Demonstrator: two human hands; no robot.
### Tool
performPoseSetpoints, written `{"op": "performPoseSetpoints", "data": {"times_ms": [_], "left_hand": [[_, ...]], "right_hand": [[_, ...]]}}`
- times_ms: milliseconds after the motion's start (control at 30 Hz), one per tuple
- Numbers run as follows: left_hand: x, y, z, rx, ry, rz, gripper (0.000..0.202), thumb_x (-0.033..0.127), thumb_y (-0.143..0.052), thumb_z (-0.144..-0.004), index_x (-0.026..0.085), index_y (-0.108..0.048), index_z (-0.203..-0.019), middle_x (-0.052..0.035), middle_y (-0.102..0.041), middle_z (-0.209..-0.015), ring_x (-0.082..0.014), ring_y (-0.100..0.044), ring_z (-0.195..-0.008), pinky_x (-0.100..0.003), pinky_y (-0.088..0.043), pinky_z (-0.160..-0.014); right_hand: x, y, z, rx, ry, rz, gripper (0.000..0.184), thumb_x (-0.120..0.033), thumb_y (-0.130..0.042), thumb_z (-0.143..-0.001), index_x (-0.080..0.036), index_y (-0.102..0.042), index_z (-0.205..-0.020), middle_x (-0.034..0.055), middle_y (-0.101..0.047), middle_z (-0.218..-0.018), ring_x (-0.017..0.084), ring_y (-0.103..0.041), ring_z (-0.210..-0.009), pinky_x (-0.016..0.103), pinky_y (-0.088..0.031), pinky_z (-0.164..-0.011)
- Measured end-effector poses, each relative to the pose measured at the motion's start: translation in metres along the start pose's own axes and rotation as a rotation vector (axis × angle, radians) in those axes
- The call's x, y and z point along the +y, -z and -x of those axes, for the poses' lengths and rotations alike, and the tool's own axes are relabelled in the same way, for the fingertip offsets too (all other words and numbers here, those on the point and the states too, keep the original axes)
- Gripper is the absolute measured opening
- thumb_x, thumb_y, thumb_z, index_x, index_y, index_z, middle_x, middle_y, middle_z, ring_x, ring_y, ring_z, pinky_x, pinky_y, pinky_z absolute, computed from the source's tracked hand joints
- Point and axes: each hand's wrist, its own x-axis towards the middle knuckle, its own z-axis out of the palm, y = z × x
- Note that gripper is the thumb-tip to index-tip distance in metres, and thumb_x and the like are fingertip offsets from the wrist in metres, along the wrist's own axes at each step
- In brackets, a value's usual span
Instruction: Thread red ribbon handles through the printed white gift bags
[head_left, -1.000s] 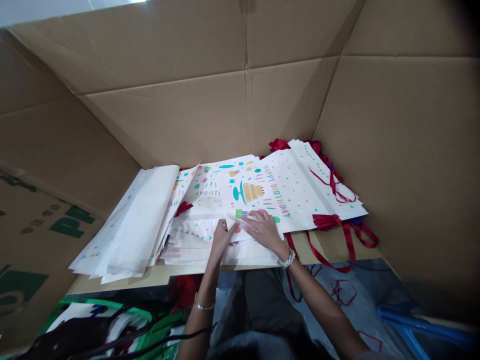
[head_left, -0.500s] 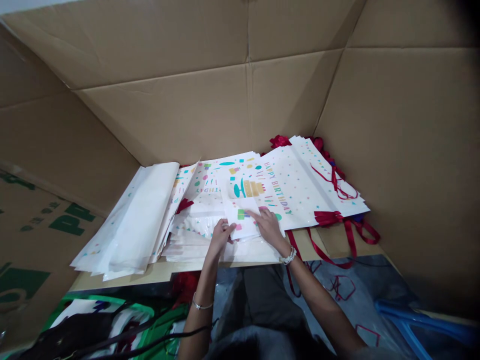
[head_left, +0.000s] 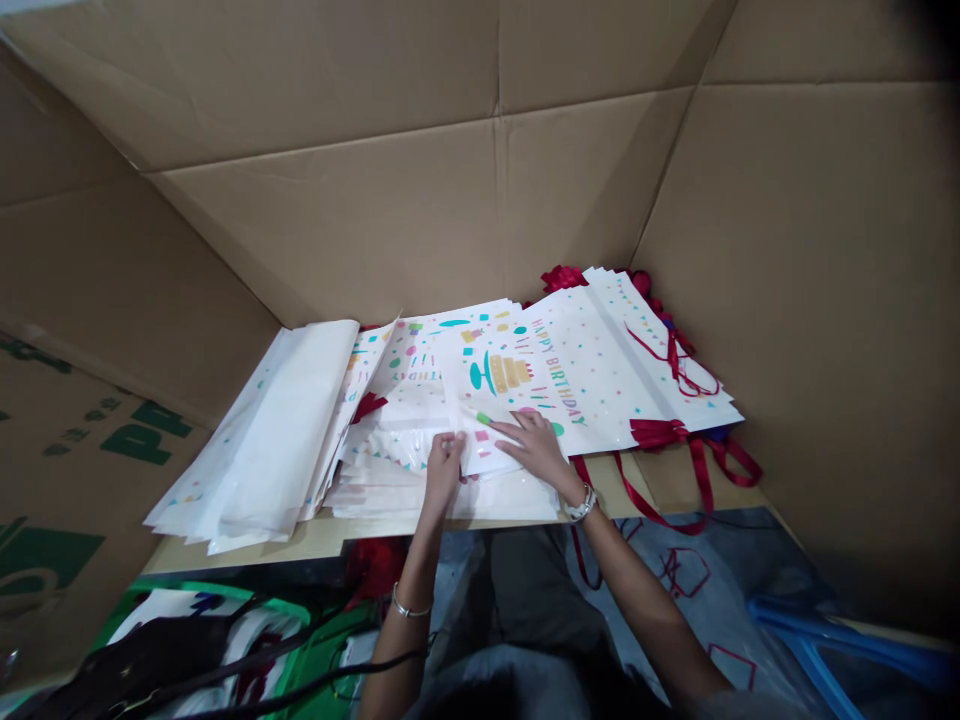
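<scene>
A flat white paper bag [head_left: 517, 345] printed with a cake and "HAPPY BIRTHDAY" lies in front of me on other printed bags. My left hand [head_left: 445, 462] is closed at the left edge of its folded lower end, thumb and fingers pinching the paper. My right hand [head_left: 534, 443] lies on the same folded part with its fingers stretched out, pointing left over a green print. A dark red ribbon bow [head_left: 369, 407] shows left of my hands. Under them, a pile of pale sheets or bags [head_left: 495, 500] reaches the table's front edge.
On the left lies a stack of white bags [head_left: 292, 430]. At right, red ribbons [head_left: 697, 480] hang over the table edge [head_left: 247, 552]. Cardboard walls [head_left: 390, 220] enclose the back and sides. Below are a green crate [head_left: 300, 612] and a blue stool-like frame [head_left: 825, 640].
The folded part of the bag lies differently now, and its green print shows less. My right hand's fingers have spread over it; my left hand has shifted slightly.
</scene>
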Motion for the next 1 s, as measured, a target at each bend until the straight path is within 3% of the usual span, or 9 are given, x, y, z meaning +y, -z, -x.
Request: {"op": "performPoseSetpoints", "data": {"times_ms": [133, 267, 367, 433, 533, 633, 733, 867, 1000], "left_hand": [[-0.001, 0.003, 0.009, -0.045, -0.088, 0.001, 0.065, 0.057, -0.059, -0.096, 0.020, -0.046, -0.149, 0.0068, -0.052, -0.066, -0.0112, -0.049, -0.046, -0.023, -0.049, -0.046], [-0.005, 0.005, 0.013, -0.156, -0.172, -0.069, 0.055, 0.049, -0.065, -0.092, 0.018, -0.064, -0.137, -0.0044, -0.070, -0.094, -0.0137, -0.059, -0.065, -0.022, -0.052, -0.052], [-0.009, 0.008, 0.012, -0.161, -0.177, -0.126, 0.059, 0.052, -0.064, -0.093, 0.016, -0.065, -0.140, -0.0036, -0.070, -0.089, -0.0128, -0.055, -0.061, -0.024, -0.052, -0.055], [-0.010, 0.011, 0.011, -0.169, -0.159, -0.136, 0.067, 0.054, -0.065, -0.093, 0.016, -0.058, -0.149, 0.0008, -0.063, -0.075, -0.0118, -0.051, -0.055, -0.025, -0.051, -0.055], [-0.010, 0.017, 0.009, -0.257, -0.167, -0.107, 0.071, 0.053, -0.067, -0.092, 0.018, -0.052, -0.153, 0.0031, -0.056, -0.073, -0.0130, -0.057, -0.060, -0.024, -0.050, -0.056], [-0.010, 0.020, 0.007, -0.312, -0.141, -0.070, 0.073, 0.054, -0.069, -0.091, 0.019, -0.050, -0.151, 0.0009, -0.061, -0.081, -0.0148, -0.064, -0.067, -0.023, -0.048, -0.056], [-0.009, 0.019, 0.007, -0.291, -0.108, -0.042, 0.080, 0.055, -0.073, -0.087, 0.018, -0.044, -0.152, -0.0012, -0.065, -0.087, -0.0145, -0.064, -0.065, -0.023, -0.047, -0.054], [-0.008, 0.016, 0.008, -0.264, -0.101, -0.026, 0.081, 0.054, -0.075, -0.086, 0.019, -0.043, -0.151, -0.0008, -0.065, -0.086, -0.0133, -0.061, -0.062, -0.022, -0.046, -0.053], [-0.008, 0.015, 0.008, -0.253, -0.093, -0.023, 0.079, 0.053, -0.075, -0.085, 0.019, -0.045, -0.150, 0.0001, -0.064, -0.084, -0.0127, -0.060, -0.061, -0.022, -0.045, -0.052]], "right_hand": [[0.002, -0.001, 0.000, 0.030, -0.020, -0.038, 0.040, -0.048, -0.045, -0.110, -0.037, -0.070, -0.140, 0.0088, -0.068, -0.131, 0.030, -0.053, -0.124, 0.046, -0.046, -0.105], [-0.001, 0.003, 0.003, -0.015, 0.016, -0.004, 0.050, -0.063, -0.058, -0.101, -0.038, -0.066, -0.144, 0.0082, -0.061, -0.146, 0.032, -0.050, -0.129, 0.048, -0.043, -0.107], [-0.003, 0.006, 0.004, -0.055, 0.044, 0.014, 0.072, -0.075, -0.071, -0.086, -0.037, -0.064, -0.147, 0.0093, -0.059, -0.150, 0.035, -0.048, -0.131, 0.049, -0.041, -0.108], [-0.003, 0.006, 0.004, -0.049, 0.044, 0.001, 0.063, -0.070, -0.068, -0.092, -0.037, -0.064, -0.146, 0.0087, -0.060, -0.148, 0.033, -0.048, -0.130, 0.048, -0.041, -0.108], [0.001, 0.002, 0.002, 0.011, 0.008, -0.056, 0.043, -0.054, -0.049, -0.107, -0.035, -0.069, -0.140, 0.0088, -0.065, -0.140, 0.030, -0.050, -0.128, 0.046, -0.044, -0.105], [0.004, 0.000, 0.000, 0.071, -0.015, -0.147, 0.048, -0.049, -0.036, -0.112, -0.027, -0.076, -0.127, 0.0103, -0.070, -0.128, 0.030, -0.053, -0.122, 0.047, -0.046, -0.104], [0.005, 0.000, -0.001, 0.080, -0.028, -0.200, 0.051, -0.050, -0.035, -0.111, -0.024, -0.078, -0.117, 0.0106, -0.073, -0.112, 0.030, -0.057, -0.113, 0.048, -0.048, -0.101], [0.003, 0.003, -0.001, 0.111, -0.054, -0.229, 0.049, -0.050, -0.037, -0.111, -0.024, -0.070, -0.135, 0.0106, -0.073, -0.109, 0.029, -0.059, -0.107, 0.045, -0.050, -0.095], [0.001, 0.001, 0.000, 0.119, -0.062, -0.217, 0.049, -0.050, -0.038, -0.110, -0.025, -0.069, -0.139, 0.0105, -0.074, -0.110, 0.030, -0.059, -0.110, 0.046, -0.050, -0.097]]}}
